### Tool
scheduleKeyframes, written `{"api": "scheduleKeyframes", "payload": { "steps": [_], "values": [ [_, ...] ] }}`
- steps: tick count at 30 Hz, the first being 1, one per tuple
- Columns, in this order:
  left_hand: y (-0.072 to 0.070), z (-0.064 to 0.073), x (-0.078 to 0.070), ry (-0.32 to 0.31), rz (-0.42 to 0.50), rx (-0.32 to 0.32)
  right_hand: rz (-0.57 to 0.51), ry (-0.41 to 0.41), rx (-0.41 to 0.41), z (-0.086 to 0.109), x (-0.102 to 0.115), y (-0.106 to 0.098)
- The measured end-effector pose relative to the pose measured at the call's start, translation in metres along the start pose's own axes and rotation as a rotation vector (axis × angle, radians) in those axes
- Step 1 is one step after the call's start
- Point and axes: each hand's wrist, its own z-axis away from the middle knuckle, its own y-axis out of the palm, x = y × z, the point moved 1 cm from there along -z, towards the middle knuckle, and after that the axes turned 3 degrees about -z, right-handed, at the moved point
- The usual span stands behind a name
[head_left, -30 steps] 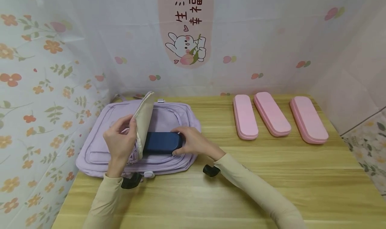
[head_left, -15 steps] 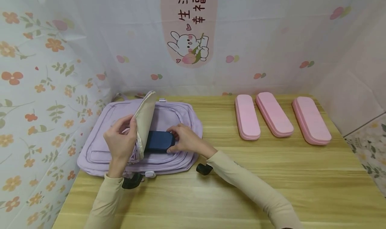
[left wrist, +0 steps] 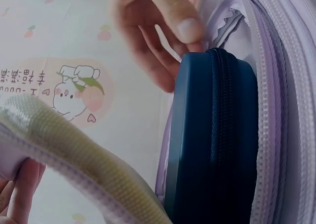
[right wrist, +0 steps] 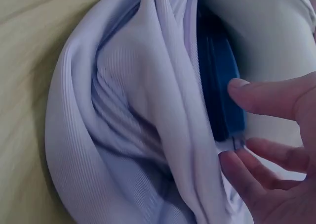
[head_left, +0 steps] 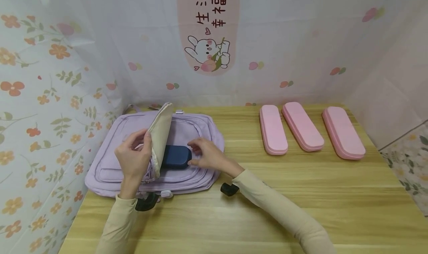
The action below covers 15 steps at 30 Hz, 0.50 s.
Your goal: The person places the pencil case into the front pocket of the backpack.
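Observation:
A lilac backpack (head_left: 110, 150) lies flat on the table with its front pocket open. My left hand (head_left: 134, 153) pinches the edge of the pocket's raised cream-lined flap (head_left: 161, 135). Inside the pocket lies a dark blue zippered pencil case (head_left: 178, 156), its far part hidden behind the flap in the head view. My right hand (head_left: 208, 155) is at the near end of this case, fingers spread and loosely bent. In the right wrist view the thumb (right wrist: 239, 84) is right at the case's edge, the other fingers just past its end. A zip (left wrist: 222, 115) runs along the case's side.
Several pink pencil cases do not overlap: one (head_left: 273, 129) nearest the bag, another (head_left: 302, 125) beside it, a third (head_left: 344, 132) further right. The wooden table (head_left: 207, 220) meets a patterned curtain (head_left: 267, 31) at the back and a floral one (head_left: 36, 116) at left.
The blue pencil case has slid left, deeper under the flap, with my right hand pushing along. The right fingers have since loosened from its end. The left hand still holds the flap up.

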Motion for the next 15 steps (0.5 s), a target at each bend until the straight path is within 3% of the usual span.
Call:
{"api": "scheduleKeyframes", "payload": {
  "steps": [7, 15],
  "values": [
    [0.002, 0.003, -0.001, -0.004, -0.008, 0.010, 0.076, -0.075, -0.103, 0.011, -0.005, -0.018],
    [0.005, 0.007, -0.006, 0.011, -0.029, 0.023, 0.055, -0.023, -0.169, 0.026, -0.019, -0.047]
  ]
}}
